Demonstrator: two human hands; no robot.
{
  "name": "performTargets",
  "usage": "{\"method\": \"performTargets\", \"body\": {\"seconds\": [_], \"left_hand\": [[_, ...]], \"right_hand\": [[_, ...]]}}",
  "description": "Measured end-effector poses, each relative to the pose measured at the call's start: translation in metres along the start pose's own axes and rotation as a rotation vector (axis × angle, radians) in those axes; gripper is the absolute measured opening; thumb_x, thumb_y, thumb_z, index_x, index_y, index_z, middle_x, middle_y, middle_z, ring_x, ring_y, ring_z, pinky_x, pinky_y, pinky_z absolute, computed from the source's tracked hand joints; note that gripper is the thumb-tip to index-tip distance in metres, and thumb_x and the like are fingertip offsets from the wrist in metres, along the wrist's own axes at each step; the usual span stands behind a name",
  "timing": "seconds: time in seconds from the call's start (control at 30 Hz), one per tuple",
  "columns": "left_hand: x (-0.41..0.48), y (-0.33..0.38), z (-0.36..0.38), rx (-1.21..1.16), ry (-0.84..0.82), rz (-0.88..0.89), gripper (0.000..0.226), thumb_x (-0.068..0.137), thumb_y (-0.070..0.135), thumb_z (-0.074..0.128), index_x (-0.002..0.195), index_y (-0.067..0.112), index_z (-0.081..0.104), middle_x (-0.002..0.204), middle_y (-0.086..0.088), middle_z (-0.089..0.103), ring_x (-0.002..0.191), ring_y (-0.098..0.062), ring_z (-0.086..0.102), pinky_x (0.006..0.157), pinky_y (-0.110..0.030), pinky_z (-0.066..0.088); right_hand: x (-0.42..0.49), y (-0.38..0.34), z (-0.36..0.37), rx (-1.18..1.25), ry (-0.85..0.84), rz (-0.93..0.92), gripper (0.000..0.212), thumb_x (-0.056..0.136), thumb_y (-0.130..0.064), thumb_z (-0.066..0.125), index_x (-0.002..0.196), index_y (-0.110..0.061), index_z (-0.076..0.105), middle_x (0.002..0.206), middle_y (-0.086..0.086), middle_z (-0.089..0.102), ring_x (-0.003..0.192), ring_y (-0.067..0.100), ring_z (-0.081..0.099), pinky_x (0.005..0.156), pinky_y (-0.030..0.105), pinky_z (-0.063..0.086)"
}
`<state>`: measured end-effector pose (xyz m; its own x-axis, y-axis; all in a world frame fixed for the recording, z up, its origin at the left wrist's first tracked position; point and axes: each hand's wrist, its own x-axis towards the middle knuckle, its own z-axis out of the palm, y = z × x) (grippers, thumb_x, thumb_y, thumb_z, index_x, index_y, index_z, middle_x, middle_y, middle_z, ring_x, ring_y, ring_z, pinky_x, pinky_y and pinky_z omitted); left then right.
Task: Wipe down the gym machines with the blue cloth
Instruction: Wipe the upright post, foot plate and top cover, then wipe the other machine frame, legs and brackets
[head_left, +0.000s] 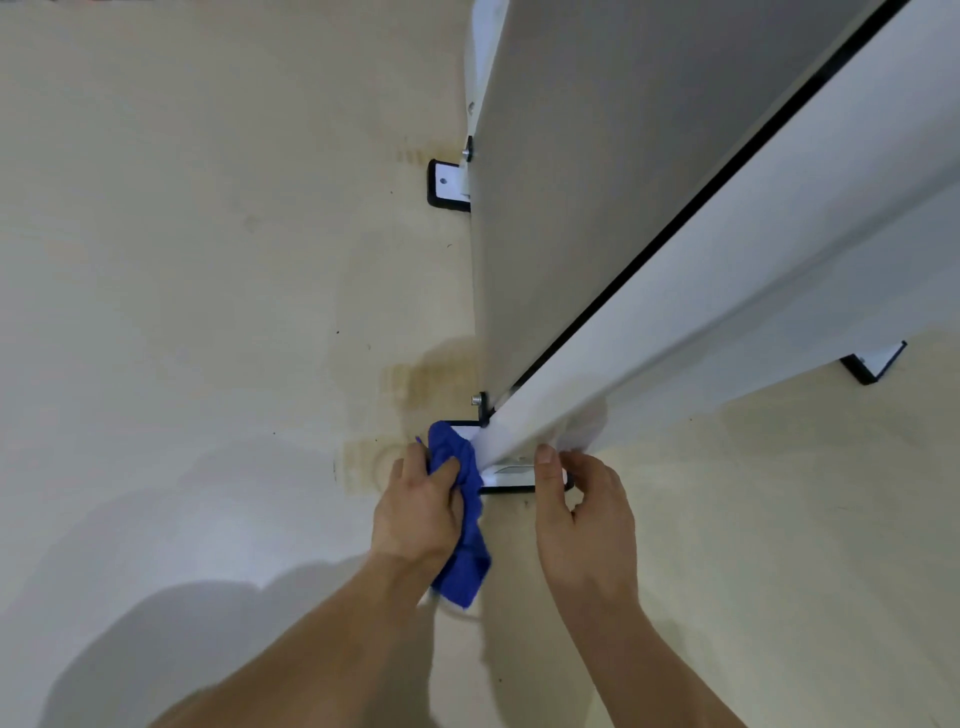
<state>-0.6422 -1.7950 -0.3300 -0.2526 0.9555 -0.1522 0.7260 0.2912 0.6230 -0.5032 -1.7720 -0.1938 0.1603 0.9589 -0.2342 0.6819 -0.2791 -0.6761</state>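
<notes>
Over beige floor (208, 312), left fingers (448, 472) clutch blue cloth (462, 566) against white post (675, 322); right fingers (544, 462) pinch foot plate (506, 475).

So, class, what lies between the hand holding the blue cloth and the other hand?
In the head view: the white metal post's lower end and its white foot plate, between the left hand gripping the blue cloth and the right hand.

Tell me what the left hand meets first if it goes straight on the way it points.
Probably the foot of the white frame post: the left hand and its blue cloth point straight at it, above the foot plate. Depth is unclear; the cloth may already touch.
</notes>
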Motion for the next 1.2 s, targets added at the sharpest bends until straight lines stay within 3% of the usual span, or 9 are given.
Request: {"method": "performTargets", "body": {"seconds": [0.2,0.27,0.37,0.43,0.63,0.8,0.93,1.03,1.2], "left_hand": [[0.052,-0.003,-0.02,0.055,-0.052,-0.018,0.028,0.1,0.019,0.05,0.123,0.021,0.066,0.115,-0.004,0.05,0.102,-0.026,0.049,0.08,-0.042,0.053],[0.049,-0.001,-0.019,0.101,-0.053,-0.016,0.029,0.1,0.019,0.051,0.126,0.021,0.062,0.117,-0.006,0.049,0.101,-0.027,0.05,0.076,-0.038,0.05],[0.011,0.003,-0.001,0.062,-0.015,0.035,0.02,0.09,0.013,0.061,0.109,0.012,0.068,0.112,-0.013,0.054,0.092,-0.033,0.054,0.059,-0.036,0.048],[0.002,0.001,0.006,0.035,-0.024,0.025,0.016,0.09,0.013,0.062,0.104,0.01,0.068,0.111,-0.012,0.054,0.092,-0.032,0.054,0.057,-0.036,0.05],[0.052,-0.001,-0.012,0.127,-0.046,0.029,0.026,0.097,0.014,0.053,0.118,0.019,0.068,0.118,-0.002,0.05,0.097,-0.023,0.051,0.077,-0.038,0.053],[0.004,0.0,0.001,0.152,-0.018,0.068,0.039,0.088,0.017,0.07,0.127,0.016,0.065,0.112,-0.005,0.058,0.083,-0.025,0.054,0.058,-0.033,0.051],[0.007,-0.005,0.003,0.167,-0.05,0.144,0.028,0.084,0.015,0.069,0.112,0.013,0.067,0.107,-0.007,0.057,0.081,-0.028,0.058,0.052,-0.034,0.048],[0.042,0.0,-0.012,0.286,-0.092,0.098,0.029,0.094,0.015,0.057,0.123,0.019,0.06,0.123,-0.005,0.05,0.097,-0.026,0.053,0.063,-0.034,0.045],[0.053,0.016,-0.017,0.433,-0.148,0.039,0.061,0.091,0.017,0.059,0.148,0.023,0.038,0.136,-0.005,0.042,0.11,-0.025,0.047,0.079,-0.032,0.049]], "right_hand": [[0.0,0.002,-0.001,0.008,0.006,-0.003,0.058,0.096,-0.067,0.042,0.127,-0.024,0.064,0.126,-0.01,0.06,0.117,0.008,0.057,0.103,0.036,0.049],[-0.002,0.0,-0.003,0.008,-0.007,-0.002,0.056,0.097,-0.066,0.042,0.128,-0.025,0.064,0.127,-0.011,0.06,0.117,0.007,0.057,0.101,0.031,0.047],[-0.003,-0.005,-0.003,-0.003,-0.011,-0.007,0.054,0.097,-0.064,0.043,0.128,-0.024,0.063,0.126,-0.01,0.059,0.113,0.005,0.056,0.092,0.025,0.042],[-0.004,-0.008,-0.002,-0.004,0.001,-0.006,0.051,0.098,-0.061,0.045,0.127,-0.023,0.063,0.125,-0.01,0.059,0.11,0.005,0.056,0.089,0.022,0.04],[-0.008,0.0,0.0,0.05,0.033,0.0,0.055,0.095,-0.063,0.051,0.131,-0.021,0.059,0.129,-0.009,0.061,0.119,0.008,0.058,0.1,0.029,0.047],[-0.006,-0.006,0.0,0.1,0.065,0.046,0.046,0.096,-0.06,0.054,0.126,-0.026,0.058,0.127,-0.012,0.06,0.113,0.004,0.057,0.099,0.037,0.051],[-0.004,-0.007,0.0,0.109,0.067,0.056,0.043,0.096,-0.06,0.056,0.124,-0.028,0.058,0.125,-0.014,0.06,0.111,0.002,0.058,0.097,0.034,0.051],[-0.003,-0.004,-0.003,0.116,0.051,0.047,0.044,0.095,-0.061,0.055,0.125,-0.028,0.059,0.124,-0.015,0.06,0.113,0.002,0.057,0.098,0.031,0.05],[-0.004,-0.004,-0.007,0.137,0.013,0.044,0.042,0.096,-0.06,0.055,0.124,-0.028,0.06,0.122,-0.016,0.06,0.112,0.0,0.057,0.091,0.023,0.042]]}}
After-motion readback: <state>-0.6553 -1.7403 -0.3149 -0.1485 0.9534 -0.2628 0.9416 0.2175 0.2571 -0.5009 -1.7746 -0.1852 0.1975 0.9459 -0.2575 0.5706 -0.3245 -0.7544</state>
